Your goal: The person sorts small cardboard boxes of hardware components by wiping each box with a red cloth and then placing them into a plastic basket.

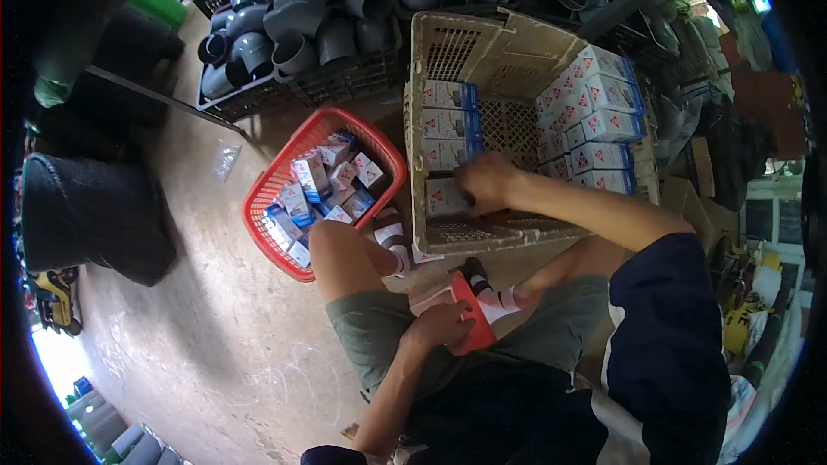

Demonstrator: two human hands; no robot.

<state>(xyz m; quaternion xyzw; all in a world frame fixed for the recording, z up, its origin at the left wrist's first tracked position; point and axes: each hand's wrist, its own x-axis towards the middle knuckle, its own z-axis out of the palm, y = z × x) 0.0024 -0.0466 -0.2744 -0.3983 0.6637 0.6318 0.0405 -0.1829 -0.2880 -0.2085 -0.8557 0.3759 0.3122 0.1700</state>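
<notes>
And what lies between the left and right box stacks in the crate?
Head view: bare mesh floor of the crate, with the right hand and forearm across its near end.

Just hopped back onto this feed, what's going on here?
The right hand is down inside a tan crate, at a small box near its front left corner; the grip is unclear. The left hand is over a red plastic object between the legs. Boxes stand stacked along the crate's right side; others lie jumbled in a red basket.

Smooth cardboard boxes (612, 125); matt plastic crate (465, 238).
</notes>
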